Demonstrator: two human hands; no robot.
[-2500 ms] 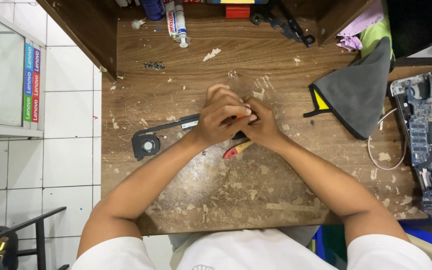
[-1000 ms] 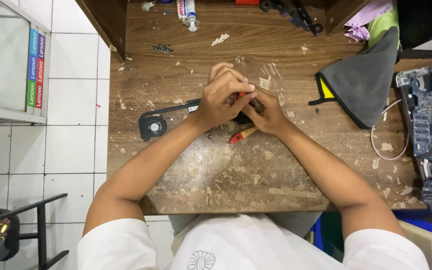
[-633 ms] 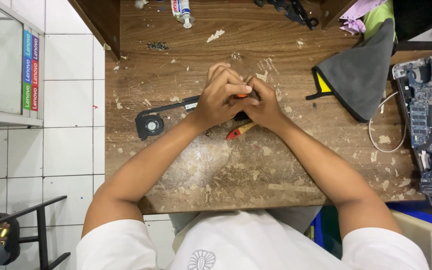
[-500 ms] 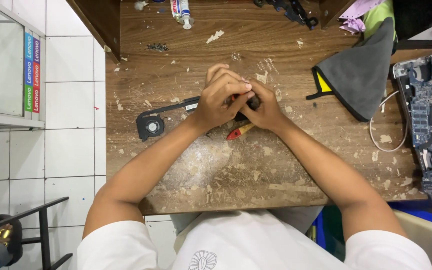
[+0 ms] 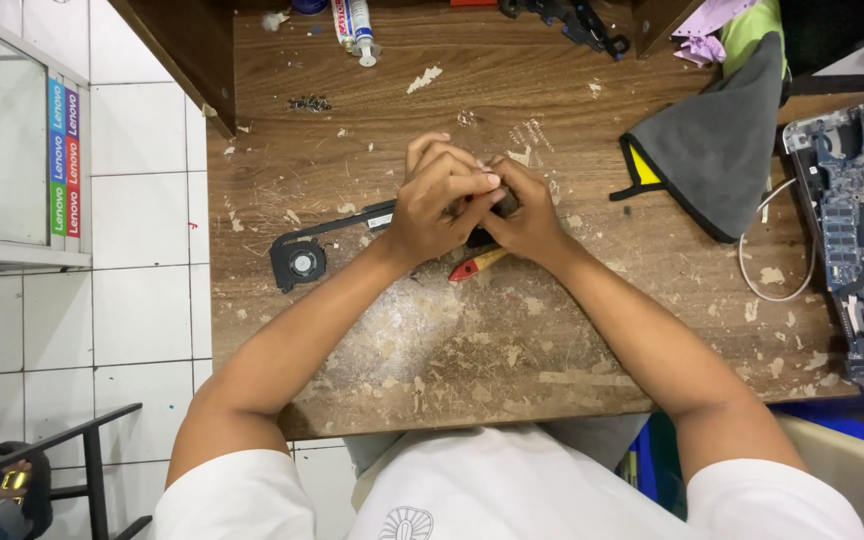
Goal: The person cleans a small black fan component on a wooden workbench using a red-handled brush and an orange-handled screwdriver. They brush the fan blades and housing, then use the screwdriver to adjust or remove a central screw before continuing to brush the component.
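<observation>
My left hand (image 5: 437, 200) and my right hand (image 5: 522, 215) are pressed together over the middle of a worn wooden table (image 5: 512, 330). Both close around one end of a black laptop cooling fan assembly (image 5: 304, 258), whose round fan lies to the left on the table. A tool with a red and yellow handle (image 5: 474, 264) pokes out from under the hands, toward me. What the fingers pinch is hidden.
A grey cloth with a yellow patch (image 5: 722, 145) lies at the right. Beyond it sit a white cable (image 5: 767, 270) and an opened laptop board (image 5: 862, 240). A tube (image 5: 352, 25) and small screws (image 5: 309, 103) rest at the back. White tiled floor lies left.
The hands stay clasped on the fan part with only slight finger shifts. The camera view drifted a little.
</observation>
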